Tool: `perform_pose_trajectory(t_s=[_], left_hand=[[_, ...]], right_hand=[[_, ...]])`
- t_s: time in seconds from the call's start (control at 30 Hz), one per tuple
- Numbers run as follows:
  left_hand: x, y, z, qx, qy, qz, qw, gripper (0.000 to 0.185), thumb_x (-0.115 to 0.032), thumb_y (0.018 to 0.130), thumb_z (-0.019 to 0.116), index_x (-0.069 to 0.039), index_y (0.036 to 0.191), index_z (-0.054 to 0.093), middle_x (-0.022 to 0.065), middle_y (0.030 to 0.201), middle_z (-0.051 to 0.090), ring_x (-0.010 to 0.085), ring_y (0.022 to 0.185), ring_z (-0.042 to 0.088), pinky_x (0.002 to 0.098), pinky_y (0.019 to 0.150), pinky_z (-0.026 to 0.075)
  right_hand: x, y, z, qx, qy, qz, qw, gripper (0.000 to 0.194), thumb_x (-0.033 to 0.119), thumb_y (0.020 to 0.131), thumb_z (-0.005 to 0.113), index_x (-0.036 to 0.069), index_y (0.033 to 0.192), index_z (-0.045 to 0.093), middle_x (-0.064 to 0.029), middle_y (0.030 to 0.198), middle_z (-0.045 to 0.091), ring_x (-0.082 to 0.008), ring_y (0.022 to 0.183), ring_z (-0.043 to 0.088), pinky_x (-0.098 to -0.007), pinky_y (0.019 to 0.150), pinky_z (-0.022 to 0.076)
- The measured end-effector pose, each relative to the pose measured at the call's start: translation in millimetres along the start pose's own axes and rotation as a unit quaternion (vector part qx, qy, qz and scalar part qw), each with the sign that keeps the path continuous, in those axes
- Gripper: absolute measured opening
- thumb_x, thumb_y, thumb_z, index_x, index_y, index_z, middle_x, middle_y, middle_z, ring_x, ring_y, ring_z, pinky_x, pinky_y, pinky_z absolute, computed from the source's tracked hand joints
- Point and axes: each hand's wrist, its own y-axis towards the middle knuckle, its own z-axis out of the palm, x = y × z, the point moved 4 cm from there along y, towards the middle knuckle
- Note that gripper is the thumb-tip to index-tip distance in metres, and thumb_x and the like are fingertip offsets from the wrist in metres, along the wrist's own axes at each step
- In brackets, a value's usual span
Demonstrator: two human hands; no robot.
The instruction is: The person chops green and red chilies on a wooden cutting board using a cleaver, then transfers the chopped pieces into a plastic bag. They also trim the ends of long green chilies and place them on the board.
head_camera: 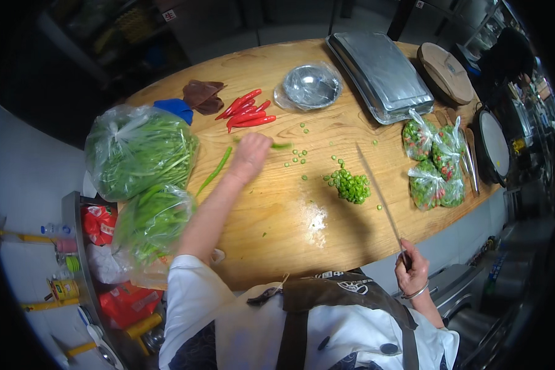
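My left hand [251, 157], slightly blurred, has its fingers curled over a green chili pepper [282, 145] whose ends show on both sides. Another whole green chili pepper [216, 170] lies just left of that wrist. In my right hand [412, 268] is the handle of a kitchen knife [380, 185], its long blade seen nearly edge-on and pointing away from me. Left of the blade sits a heap of chopped green chili [351, 187], with loose slices [299, 157] scattered between it and my left hand. Several red chili peppers [247, 111] lie beyond the left hand.
Bags of green vegetables [141, 150] crowd the left end of the wooden table [259, 259]. A plastic-wrapped metal bowl [312, 85] and a large covered metal tray [379, 76] stand at the back. Small bags of chopped peppers [428, 187], utensils [471, 162] and a pan [492, 143] line the right.
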Motion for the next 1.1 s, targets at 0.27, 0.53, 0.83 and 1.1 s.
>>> perform_pose_trajectory(t_s=[0.27, 0.53, 0.83, 1.1], left_hand=[[59.8, -12.1, -5.9, -0.052, 0.088, -0.166, 0.981, 0.04, -0.01, 0.077, 0.061, 0.0, 0.115, 0.05, 0.018, 0.112, 0.052, 0.0334, 0.105, 0.048, 0.0414, 0.089, 0.04], [-39.7, -29.8, 100.7, 0.13, -0.048, -0.304, 0.943, 0.062, -0.034, 0.09, 0.046, 0.004, 0.135, 0.027, 0.0244, 0.144, 0.018, 0.0354, 0.135, 0.014, 0.0434, 0.111, 0.007], [-87.9, 28.5, 113.6, 0.07, -0.158, -0.145, 0.974, 0.056, -0.031, 0.089, 0.046, -0.001, 0.135, 0.033, 0.0231, 0.142, 0.025, 0.0372, 0.132, 0.023, 0.0451, 0.108, 0.019], [-72.9, 69.1, 141.8, 0.156, -0.134, -0.175, 0.963, 0.057, -0.031, 0.091, 0.043, 0.005, 0.134, 0.03, 0.022, 0.141, 0.029, 0.0334, 0.132, 0.025, 0.0429, 0.109, 0.018]], right_hand=[[-13.8, 5.7, -16.9, -0.034, 0.043, 0.149, 0.987, 0.021, 0.001, 0.084, 0.047, -0.003, 0.101, 0.058, -0.0042, 0.053, 0.049, -0.0096, 0.045, 0.049, -0.0257, 0.044, 0.0408], [-53.0, -23.5, -3.3, -0.006, -0.126, 0.199, 0.972, 0.023, 0.004, 0.078, 0.055, -0.002, 0.1, 0.058, -0.0197, 0.058, 0.056, -0.0363, 0.054, 0.058, -0.0395, 0.053, 0.047], [-35.3, 6.4, 22.1, 0.047, -0.102, 0.146, 0.983, 0.027, 0.004, 0.077, 0.056, 0.003, 0.105, 0.057, -0.0221, 0.073, 0.06, -0.0387, 0.068, 0.06, -0.0431, 0.06, 0.0491], [-95.8, 109.3, 13.0, 0.042, -0.316, 0.109, 0.941, 0.029, 0.007, 0.076, 0.055, 0.002, 0.104, 0.051, -0.0188, 0.073, 0.06, -0.0375, 0.065, 0.059, -0.0463, 0.057, 0.048]])
